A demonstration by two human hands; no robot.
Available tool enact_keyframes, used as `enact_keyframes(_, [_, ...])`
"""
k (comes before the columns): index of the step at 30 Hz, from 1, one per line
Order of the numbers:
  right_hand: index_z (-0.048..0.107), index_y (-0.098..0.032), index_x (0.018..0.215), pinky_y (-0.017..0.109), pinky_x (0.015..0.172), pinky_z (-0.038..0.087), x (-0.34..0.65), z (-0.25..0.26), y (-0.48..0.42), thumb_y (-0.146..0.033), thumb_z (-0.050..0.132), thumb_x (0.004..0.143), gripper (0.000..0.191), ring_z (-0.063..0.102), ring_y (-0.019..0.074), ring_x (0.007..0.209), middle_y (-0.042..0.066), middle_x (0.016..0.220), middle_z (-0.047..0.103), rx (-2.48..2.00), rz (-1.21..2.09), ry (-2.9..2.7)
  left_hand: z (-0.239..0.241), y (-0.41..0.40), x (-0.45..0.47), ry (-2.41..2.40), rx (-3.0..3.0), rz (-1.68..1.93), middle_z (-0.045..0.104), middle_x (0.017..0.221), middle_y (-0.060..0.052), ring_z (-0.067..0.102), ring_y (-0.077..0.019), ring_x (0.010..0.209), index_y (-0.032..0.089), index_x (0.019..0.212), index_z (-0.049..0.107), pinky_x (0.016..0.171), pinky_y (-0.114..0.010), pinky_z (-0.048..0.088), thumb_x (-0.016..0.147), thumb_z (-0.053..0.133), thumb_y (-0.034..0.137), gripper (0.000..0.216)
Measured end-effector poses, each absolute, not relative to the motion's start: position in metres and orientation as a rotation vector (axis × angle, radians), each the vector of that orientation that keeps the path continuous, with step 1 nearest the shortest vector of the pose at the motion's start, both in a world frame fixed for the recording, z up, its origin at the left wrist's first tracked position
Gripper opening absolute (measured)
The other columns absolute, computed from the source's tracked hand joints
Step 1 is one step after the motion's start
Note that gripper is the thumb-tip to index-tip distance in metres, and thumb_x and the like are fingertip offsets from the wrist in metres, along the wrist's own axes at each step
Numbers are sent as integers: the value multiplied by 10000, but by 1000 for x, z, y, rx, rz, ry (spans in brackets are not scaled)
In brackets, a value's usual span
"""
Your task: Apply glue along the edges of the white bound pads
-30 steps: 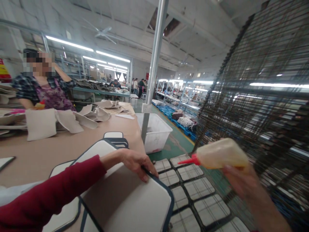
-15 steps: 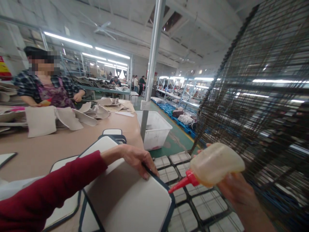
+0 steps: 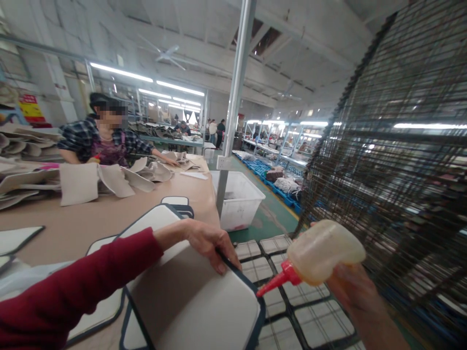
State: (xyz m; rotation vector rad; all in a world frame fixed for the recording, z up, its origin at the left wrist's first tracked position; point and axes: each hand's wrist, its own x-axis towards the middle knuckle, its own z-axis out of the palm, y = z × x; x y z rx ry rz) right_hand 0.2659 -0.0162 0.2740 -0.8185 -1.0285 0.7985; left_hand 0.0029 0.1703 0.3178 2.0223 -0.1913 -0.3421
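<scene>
We stand at a long tan table in a large factory hall with strip lights overhead and a green floor. A steel post rises at the table's far right corner, with a white bin on the floor just beside it. A tall dark wire rack fills the right side. Pale felt pieces lie stacked on the far left of the table, where a co-worker in a plaid shirt reaches one arm to the right across them. Low on the right, near us, sits a grid of small white panels.

A second ago the squeeze bottle was held level; it now tips down, as it did half a second ago. The co-worker's arm has stretched out further.

Our left hand curls over the far right edge of the large white panel, which lies on the near end of the table, its corner jutting past the table's right edge. The fingers are bent together and pressed on its dark edging. Our right hand, blurred, is wrapped under the squeeze bottle, and the red nozzle points down and left, its tip just beside the panel's right corner; we cannot tell whether they touch.
</scene>
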Motion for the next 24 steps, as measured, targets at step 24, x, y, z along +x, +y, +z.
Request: enact_keyframes(24, [554,-336,1216,450,827,570,236,270,-6,-372,782,655,606,678,267,839,33,873,706,-925,569,-902,307,191,-36,-48,2021,-141,696,1089,-66,624,-229,1011,75,1198,655,896,-228,447,818,647,396,497])
